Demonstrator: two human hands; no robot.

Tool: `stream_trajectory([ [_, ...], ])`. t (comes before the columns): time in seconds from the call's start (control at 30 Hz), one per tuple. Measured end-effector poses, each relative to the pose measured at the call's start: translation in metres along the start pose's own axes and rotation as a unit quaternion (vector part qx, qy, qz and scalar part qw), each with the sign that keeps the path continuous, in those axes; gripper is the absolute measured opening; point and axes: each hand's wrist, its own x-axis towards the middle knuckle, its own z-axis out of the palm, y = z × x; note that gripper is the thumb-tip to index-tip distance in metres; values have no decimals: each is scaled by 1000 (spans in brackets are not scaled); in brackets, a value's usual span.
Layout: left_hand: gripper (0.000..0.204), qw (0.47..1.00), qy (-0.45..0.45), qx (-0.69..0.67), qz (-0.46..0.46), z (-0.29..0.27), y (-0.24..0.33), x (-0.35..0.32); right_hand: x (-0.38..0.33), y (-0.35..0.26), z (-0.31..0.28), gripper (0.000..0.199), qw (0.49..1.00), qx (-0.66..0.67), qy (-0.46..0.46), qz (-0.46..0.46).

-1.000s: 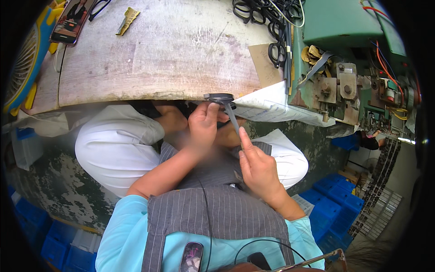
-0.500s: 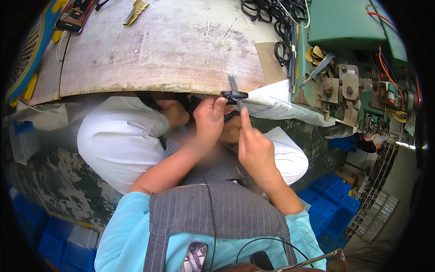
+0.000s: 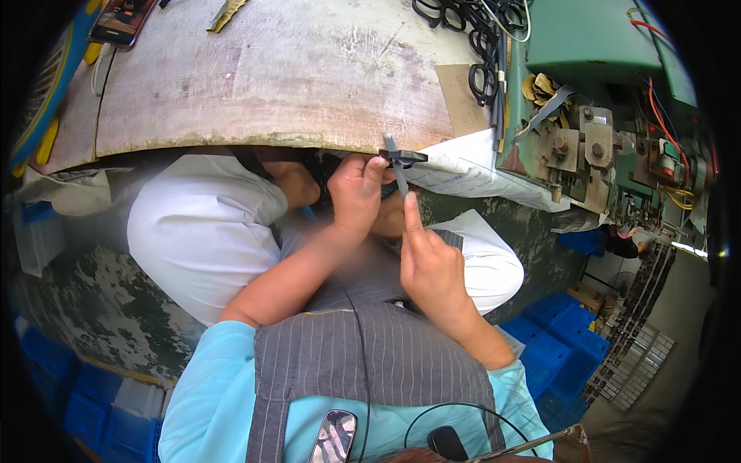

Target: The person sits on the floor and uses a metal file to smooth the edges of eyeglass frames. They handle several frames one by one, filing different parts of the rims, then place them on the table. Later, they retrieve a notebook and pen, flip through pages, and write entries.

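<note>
At the table's near edge, my left hand (image 3: 357, 199) pinches a small black piece (image 3: 411, 157) between thumb and fingers. It resembles the black scissor handles farther back, but its full shape is hidden. My right hand (image 3: 434, 270) is closed around a flat grey file (image 3: 400, 180), with the index finger stretched along it. The file lies across the black piece, touching or very close to it, and its far end reaches over the table edge. A dark grey end, apparently the file's, shows beside my right knuckles.
The worn wooden table (image 3: 270, 85) spans the front. Several black-handled scissors (image 3: 482, 81) lie at its far right, by brown cardboard (image 3: 463, 96). A green machine (image 3: 602, 46) with metal blocks stands at right. A phone (image 3: 120, 23) and blue-yellow fan (image 3: 46, 92) are at left.
My right hand has drawn the file slightly back toward me, and its angle across the black piece has shifted. My left hand keeps its pinch. The whole view has shifted a little.
</note>
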Motion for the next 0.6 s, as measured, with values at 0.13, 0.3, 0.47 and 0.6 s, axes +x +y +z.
stream_trajectory([
  [0.13,32,997,-9,71,7,-4,-2,0,17,8,8,63,1000,-17,-3,-2],
  [0.3,31,1000,-10,-19,-6,-1,-3,1,12,9,7,63,999,23,0,27],
  [0.47,31,999,9,33,12,-1,-7,0,3,3,5,61,1000,-8,-12,14],
  [0.6,30,999,2,45,20,-2,-6,1,21,10,11,60,999,-24,7,23],
])
